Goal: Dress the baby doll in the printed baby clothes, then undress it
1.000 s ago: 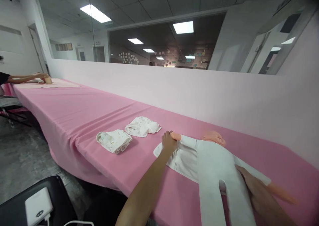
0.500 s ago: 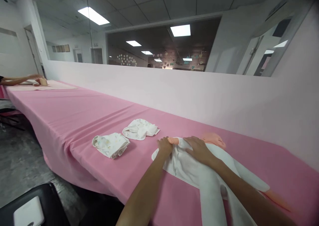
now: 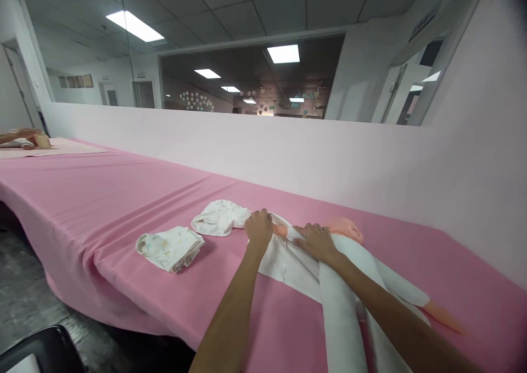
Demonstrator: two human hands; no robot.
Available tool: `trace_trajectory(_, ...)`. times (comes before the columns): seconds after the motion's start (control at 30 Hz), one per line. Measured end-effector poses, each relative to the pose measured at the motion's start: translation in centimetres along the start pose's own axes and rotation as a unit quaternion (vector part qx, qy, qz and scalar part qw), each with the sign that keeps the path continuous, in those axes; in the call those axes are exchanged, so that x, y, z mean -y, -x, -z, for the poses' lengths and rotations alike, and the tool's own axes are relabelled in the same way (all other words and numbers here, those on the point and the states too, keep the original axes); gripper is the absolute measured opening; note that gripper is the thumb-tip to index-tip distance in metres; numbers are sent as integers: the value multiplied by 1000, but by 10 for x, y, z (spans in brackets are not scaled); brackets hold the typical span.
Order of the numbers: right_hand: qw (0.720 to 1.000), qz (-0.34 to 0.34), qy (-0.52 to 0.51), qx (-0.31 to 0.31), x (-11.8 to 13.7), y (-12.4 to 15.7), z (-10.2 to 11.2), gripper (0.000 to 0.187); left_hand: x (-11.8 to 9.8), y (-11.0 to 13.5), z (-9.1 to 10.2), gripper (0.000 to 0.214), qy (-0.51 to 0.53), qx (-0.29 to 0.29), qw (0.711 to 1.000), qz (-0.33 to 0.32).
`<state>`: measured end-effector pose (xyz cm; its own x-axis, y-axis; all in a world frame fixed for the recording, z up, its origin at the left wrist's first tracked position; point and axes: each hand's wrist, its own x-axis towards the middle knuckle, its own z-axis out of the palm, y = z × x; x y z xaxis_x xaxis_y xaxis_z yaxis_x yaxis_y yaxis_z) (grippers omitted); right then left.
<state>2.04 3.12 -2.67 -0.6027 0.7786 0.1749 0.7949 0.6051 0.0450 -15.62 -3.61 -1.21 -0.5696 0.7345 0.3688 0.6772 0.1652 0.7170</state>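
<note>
A baby doll (image 3: 346,227) with a soft white body and peach-coloured head and limb ends lies on the pink-covered table, partly over a white garment (image 3: 290,271). My left hand (image 3: 259,230) is closed on the garment's edge, just beyond the bare end of the doll's arm (image 3: 280,230); its fingertips are hidden. Bent round the white upper part of that same arm is my right hand (image 3: 316,242), beside the head. Another limb (image 3: 442,314) of the doll stretches out toward the right. A stuffed white limb (image 3: 341,318) points toward me, under my right forearm.
Two folded white printed cloths (image 3: 171,248) lie left of my hands, the farther one close to my left hand. A white wall with a wide window runs behind the pink table cover (image 3: 123,197). Another person's hand (image 3: 24,134) works at the far left end. A black chair (image 3: 45,351) stands lower left.
My left hand has moved left and up, off the tip of the doll's arm, drawing the garment's edge with it. My right hand remains on the arm. The view has turned slightly right.
</note>
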Motion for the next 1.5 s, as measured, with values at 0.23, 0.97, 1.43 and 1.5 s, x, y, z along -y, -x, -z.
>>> trace_trajectory(0.23,1000,-10,1,7,13,-2,-6,42,-24,8,0,31,205,83,972,-80)
trace_trajectory(0.97,982,-149,-85,-79,-44,-19,23,29,-8,11,-6,41,110,511,851,51)
trace_trajectory(1.43,975,-88,-168,-116,-77,49,22,24,17,-18,-6,21,-67,395,914,67)
trace_trajectory(1.5,968,-98,-189,-130,-86,71,26,24,17,-21,2,23,-104,367,923,49)
